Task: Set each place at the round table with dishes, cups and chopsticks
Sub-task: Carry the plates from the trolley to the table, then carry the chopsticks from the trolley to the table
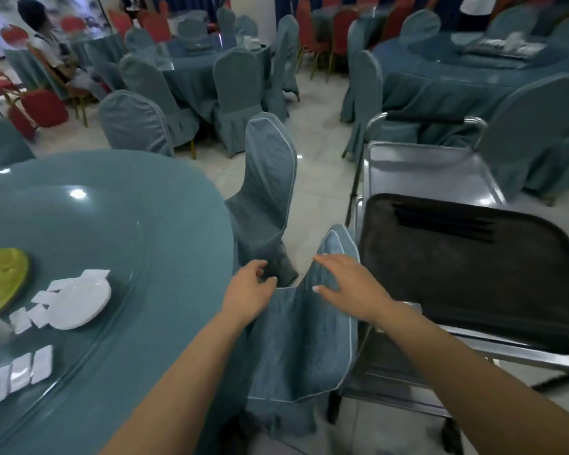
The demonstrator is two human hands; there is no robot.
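lying right of hands (349, 287): chopsticks (447, 224)

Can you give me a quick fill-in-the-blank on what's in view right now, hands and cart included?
1. Both hands, left hand and right hand, reach over the back of a covered ____.
2. The black chopsticks lie in the dark tray on the metal ____.
3. The white plate sits on the ____ table.

Missing words: chair; cart; round
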